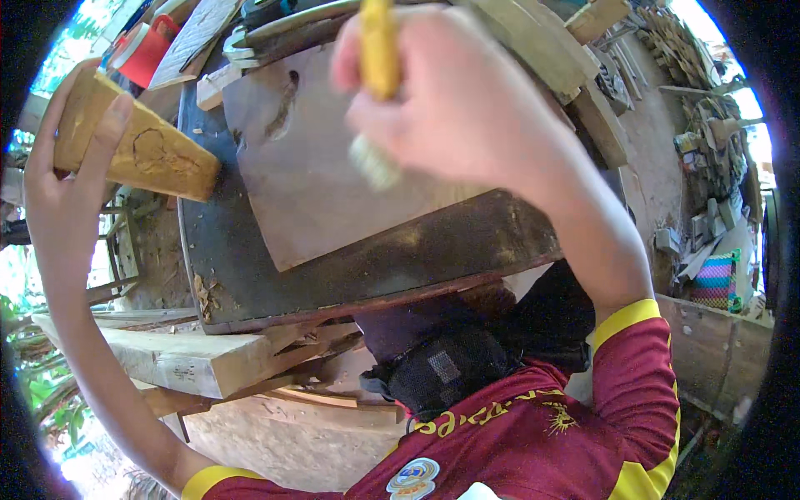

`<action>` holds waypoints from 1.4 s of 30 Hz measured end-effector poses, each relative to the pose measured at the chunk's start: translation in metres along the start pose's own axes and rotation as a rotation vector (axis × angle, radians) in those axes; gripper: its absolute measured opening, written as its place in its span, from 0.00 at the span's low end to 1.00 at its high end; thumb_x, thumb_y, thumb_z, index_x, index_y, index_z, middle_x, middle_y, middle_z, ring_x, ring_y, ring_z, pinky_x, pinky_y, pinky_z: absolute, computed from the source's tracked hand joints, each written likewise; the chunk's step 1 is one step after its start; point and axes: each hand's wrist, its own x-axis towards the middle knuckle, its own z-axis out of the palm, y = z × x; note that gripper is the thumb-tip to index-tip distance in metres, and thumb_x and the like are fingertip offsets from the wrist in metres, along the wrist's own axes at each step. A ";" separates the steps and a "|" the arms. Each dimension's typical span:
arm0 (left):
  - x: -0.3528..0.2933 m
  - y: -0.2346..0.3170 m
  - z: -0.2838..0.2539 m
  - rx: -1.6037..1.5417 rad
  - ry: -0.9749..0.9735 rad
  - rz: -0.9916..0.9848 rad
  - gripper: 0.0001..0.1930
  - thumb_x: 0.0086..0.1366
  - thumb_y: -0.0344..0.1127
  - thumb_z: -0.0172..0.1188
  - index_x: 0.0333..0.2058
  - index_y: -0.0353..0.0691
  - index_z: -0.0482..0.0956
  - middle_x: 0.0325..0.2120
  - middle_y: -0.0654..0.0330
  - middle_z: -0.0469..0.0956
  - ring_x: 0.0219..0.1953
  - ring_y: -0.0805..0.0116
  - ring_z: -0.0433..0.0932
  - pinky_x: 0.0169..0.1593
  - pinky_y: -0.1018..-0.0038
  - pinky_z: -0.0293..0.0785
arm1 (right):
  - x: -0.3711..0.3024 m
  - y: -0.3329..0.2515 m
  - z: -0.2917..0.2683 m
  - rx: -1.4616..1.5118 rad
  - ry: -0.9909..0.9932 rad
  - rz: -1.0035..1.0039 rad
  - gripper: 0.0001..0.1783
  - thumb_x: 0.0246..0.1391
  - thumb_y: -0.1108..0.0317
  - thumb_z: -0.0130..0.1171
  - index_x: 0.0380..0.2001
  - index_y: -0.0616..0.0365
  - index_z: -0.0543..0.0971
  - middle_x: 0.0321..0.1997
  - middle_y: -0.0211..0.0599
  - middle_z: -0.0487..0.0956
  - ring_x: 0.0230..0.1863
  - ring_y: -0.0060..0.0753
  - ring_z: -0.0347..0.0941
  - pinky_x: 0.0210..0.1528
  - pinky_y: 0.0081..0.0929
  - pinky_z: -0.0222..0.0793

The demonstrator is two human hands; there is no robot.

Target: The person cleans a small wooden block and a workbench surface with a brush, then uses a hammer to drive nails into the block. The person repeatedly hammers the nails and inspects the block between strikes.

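My left hand (71, 175) is wrapped round a tapered, yellowish wooden block (162, 158) with a dark knot on its face. The block tilts, its lower end at the left edge of the dark tabletop (242, 287). Over the middle of the table, my right hand (442, 100) is closed round a paintbrush (379, 50) with a yellow handle. Pale bristles show below the fist, smeared by motion. Beneath that hand lies a flat brown board (308, 208) with a dark hole near its far edge. Whether the bristles touch the board I cannot tell.
A red mug-like container (146, 54) stands at the far left. Planks (533, 42) line the table's far right side. Thick timber (183, 358) lies at the near left. A woven, multicoloured basket (715, 282) and stacked wood scraps (700, 58) are off to the right.
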 end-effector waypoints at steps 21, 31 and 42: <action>-0.001 0.005 -0.001 -0.030 -0.014 0.033 0.25 0.60 0.48 0.64 0.53 0.43 0.75 0.42 0.59 0.79 0.43 0.73 0.76 0.48 0.75 0.72 | 0.045 -0.029 -0.001 0.453 -0.117 0.065 0.07 0.48 0.75 0.54 0.21 0.66 0.71 0.13 0.41 0.72 0.20 0.35 0.75 0.27 0.32 0.70; -0.003 -0.005 0.000 -0.097 -0.010 0.021 0.25 0.60 0.47 0.64 0.54 0.42 0.74 0.41 0.60 0.78 0.41 0.75 0.77 0.46 0.76 0.73 | 0.059 -0.017 0.026 0.561 -0.138 0.059 0.04 0.46 0.77 0.52 0.21 0.66 0.73 0.18 0.54 0.73 0.23 0.55 0.73 0.28 0.37 0.69; 0.003 -0.014 -0.002 -0.051 -0.072 0.012 0.26 0.61 0.47 0.63 0.56 0.48 0.73 0.51 0.59 0.74 0.51 0.70 0.73 0.56 0.73 0.67 | 0.064 0.011 0.032 0.368 -0.047 -0.182 0.05 0.46 0.74 0.55 0.22 0.64 0.78 0.21 0.41 0.78 0.24 0.30 0.75 0.30 0.28 0.71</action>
